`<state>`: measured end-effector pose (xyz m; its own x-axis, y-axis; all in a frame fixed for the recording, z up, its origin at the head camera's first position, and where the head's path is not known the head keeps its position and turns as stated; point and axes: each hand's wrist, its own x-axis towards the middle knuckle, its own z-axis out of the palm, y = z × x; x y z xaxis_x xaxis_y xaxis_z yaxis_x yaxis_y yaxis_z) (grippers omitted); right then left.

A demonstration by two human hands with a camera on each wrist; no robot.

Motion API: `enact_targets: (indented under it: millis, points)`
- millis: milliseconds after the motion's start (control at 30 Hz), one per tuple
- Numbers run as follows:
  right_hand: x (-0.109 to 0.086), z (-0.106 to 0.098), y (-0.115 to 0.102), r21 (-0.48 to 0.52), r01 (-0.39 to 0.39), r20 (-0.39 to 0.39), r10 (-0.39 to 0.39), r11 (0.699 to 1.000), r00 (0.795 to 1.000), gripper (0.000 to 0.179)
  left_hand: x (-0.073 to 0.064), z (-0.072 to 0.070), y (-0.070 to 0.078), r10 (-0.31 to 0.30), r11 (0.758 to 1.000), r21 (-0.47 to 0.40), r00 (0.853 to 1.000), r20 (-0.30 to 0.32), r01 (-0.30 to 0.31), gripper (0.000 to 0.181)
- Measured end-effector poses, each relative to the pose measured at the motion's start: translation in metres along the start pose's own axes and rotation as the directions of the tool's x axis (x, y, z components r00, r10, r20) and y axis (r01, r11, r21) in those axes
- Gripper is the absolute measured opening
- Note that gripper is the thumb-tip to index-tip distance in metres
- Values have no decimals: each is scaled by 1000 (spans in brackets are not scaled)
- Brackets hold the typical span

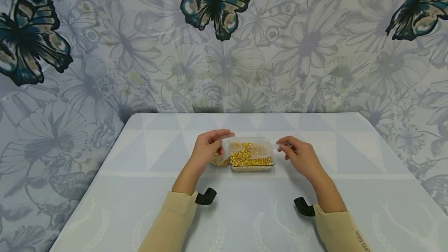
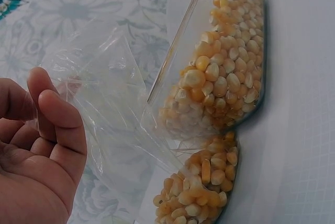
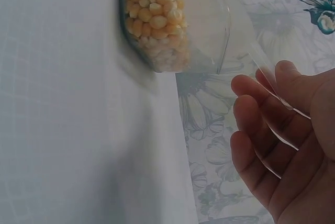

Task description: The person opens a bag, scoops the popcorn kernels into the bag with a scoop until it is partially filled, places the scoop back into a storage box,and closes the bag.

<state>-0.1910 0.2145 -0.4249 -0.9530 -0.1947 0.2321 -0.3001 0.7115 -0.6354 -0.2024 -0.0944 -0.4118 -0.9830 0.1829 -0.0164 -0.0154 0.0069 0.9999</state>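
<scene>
A clear rectangular container (image 1: pixel 252 168) of yellow corn kernels (image 2: pixel 225 72) stands on the table. Left of it rests a clear plastic bag (image 2: pixel 115 93) with more kernels in its bottom. My left hand (image 1: pixel 207 146) pinches the bag's top edge between thumb and fingers, holding it up beside the container. At the container's right side, my right hand (image 1: pixel 298 154) pinches the thin handle of a translucent plastic scoop (image 3: pixel 264 67). The scoop's other end reaches over the kernels inside the container; its exact outline is hard to make out through the clear walls.
The pale patterned table (image 1: pixel 252 213) ends behind the container, against a wall covering (image 1: pixel 245 73) printed with flowers and butterflies. A black wrist mount (image 1: pixel 206 196) juts from the left sleeve, and another black mount (image 1: pixel 304 207) from the right one.
</scene>
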Motion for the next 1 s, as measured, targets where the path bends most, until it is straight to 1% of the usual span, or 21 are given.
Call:
enact_targets:
  millis: [167, 400, 567, 1000]
  points:
    - [1, 2, 1, 9, -7, 8, 7, 1000, 1000, 16, 0, 0, 0, -6, 1000, 6, 1000, -4, 6, 40]
    - [1, 5, 4, 22, -9, 12, 9, 1000, 1000, 17, 0, 0, 0, 4, 1000, 9, 1000, 3, -4, 39]
    - [1, 7, 6, 30, -22, 18, 21, 999, 1000, 17, 0, 0, 0, -6, 1000, 11, 1000, 3, 6, 39]
    - [1, 10, 5, 42, -2, 23, 1, 999, 1000, 16, 0, 1, 0, 1, 1000, 12, 1000, 5, -1, 40]
